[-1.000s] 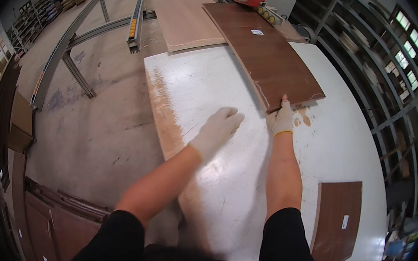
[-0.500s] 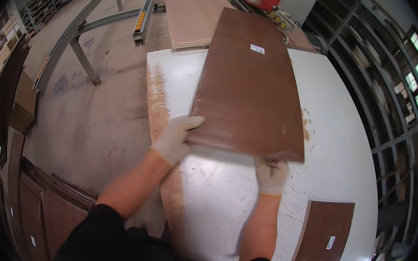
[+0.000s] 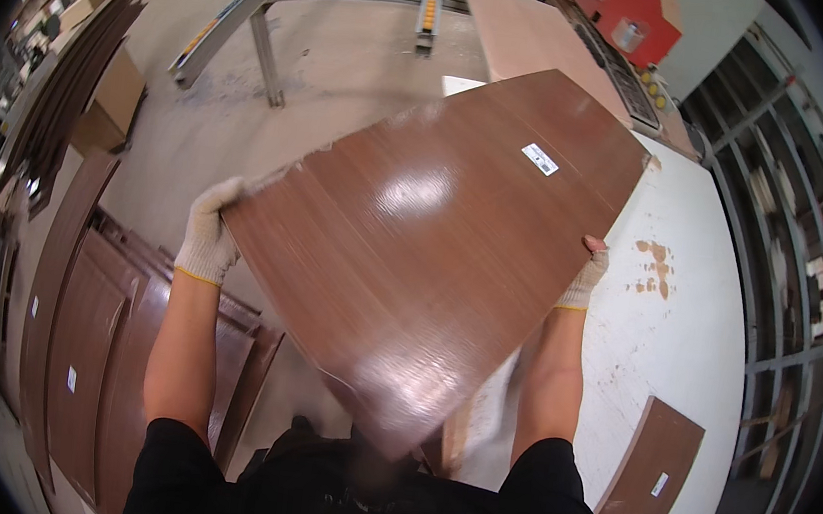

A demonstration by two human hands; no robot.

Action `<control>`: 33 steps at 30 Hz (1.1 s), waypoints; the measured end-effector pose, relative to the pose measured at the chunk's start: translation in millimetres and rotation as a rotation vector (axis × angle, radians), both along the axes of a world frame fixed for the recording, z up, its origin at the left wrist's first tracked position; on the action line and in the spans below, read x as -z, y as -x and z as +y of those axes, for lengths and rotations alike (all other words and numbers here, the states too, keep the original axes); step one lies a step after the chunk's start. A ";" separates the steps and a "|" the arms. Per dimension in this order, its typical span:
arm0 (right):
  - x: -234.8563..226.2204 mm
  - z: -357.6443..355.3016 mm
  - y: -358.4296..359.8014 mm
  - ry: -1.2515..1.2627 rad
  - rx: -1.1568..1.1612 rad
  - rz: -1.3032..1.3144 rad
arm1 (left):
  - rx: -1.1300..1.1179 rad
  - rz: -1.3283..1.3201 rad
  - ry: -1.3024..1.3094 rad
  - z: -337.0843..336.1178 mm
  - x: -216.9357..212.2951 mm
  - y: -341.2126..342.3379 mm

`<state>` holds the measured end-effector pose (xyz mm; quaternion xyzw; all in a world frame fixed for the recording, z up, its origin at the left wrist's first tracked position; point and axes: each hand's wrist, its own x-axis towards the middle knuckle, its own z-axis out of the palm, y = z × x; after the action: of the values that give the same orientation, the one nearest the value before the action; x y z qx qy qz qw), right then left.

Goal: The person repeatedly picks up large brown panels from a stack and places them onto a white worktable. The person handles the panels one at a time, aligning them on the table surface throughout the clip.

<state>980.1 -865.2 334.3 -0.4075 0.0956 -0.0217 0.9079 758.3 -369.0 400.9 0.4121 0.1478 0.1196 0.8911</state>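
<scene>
A large brown wood-grain panel [image 3: 434,229] with a small white label is lifted in front of me, tilted and turned across my view. My left hand [image 3: 209,236], in a whitish knit glove, grips its left corner. On the right edge, my right hand [image 3: 585,274] wears a similar glove and holds the panel from below, its thumb over the edge. Both hands are closed on the board; most of the fingers are hidden under it. A smaller brown panel [image 3: 650,478] with a white label lies on the white worktable [image 3: 683,323] to the right.
Several brown panels [image 3: 85,354] stand stacked at my lower left. A pinkish board [image 3: 541,42] lies beyond the table, near a red machine part [image 3: 638,23]. Metal roller rails [image 3: 263,49] stand at the far left, and grey shelving [image 3: 794,195] lines the right.
The panel has come up off the table and swung left toward me, turning diagonally. My left hand moved left to its corner; my right hand moved up along its right edge. The view turned left.
</scene>
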 end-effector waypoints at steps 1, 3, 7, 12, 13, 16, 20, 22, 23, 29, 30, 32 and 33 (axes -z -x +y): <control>-3.5 24.8 14.4 -0.070 -0.048 -0.042 | -0.090 -0.050 0.086 9.7 0.7 19.1; -3.2 69.1 48.7 -0.235 -0.283 -0.216 | -0.289 -0.103 0.257 17.1 5.5 70.9; 13.0 130.4 146.9 -0.291 -0.612 -0.078 | -0.469 0.210 -0.462 -3.0 31.4 224.0; 9.6 177.8 263.7 0.182 -0.599 -0.444 | -0.880 0.622 -0.089 3.6 56.3 400.5; 1.8 192.1 271.1 0.395 -0.515 -0.501 | -0.967 0.741 -0.154 3.7 59.1 438.8; -8.8 245.3 290.9 -0.084 -0.736 0.034 | -1.153 0.837 -0.070 -6.9 67.7 555.5; 50.2 304.4 383.6 0.045 -0.817 0.204 | -1.262 1.262 -0.252 -41.3 85.1 706.1; 70.1 310.3 422.1 -0.025 -0.997 0.468 | -1.280 1.324 -0.335 -66.1 95.3 771.1; 77.1 309.4 439.3 -0.045 -1.043 0.596 | -1.261 1.433 -0.321 -77.7 99.1 803.1; 79.8 317.0 497.6 0.041 -1.318 0.699 | -1.188 1.591 -0.504 -100.3 134.7 922.3; 75.2 318.2 503.4 0.016 -1.376 0.686 | -1.179 1.606 -0.549 -98.8 137.2 931.4; 64.9 317.0 512.3 0.016 -1.463 0.655 | -1.195 1.616 -0.611 -94.3 143.5 940.0; 60.5 315.2 516.2 0.031 -1.452 0.646 | -1.217 1.575 -0.658 -91.2 145.4 940.9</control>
<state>463.9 -549.9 273.7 -0.3667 0.0646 0.6936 0.6167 -182.6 -460.2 255.5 0.4517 0.8286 0.2800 0.1764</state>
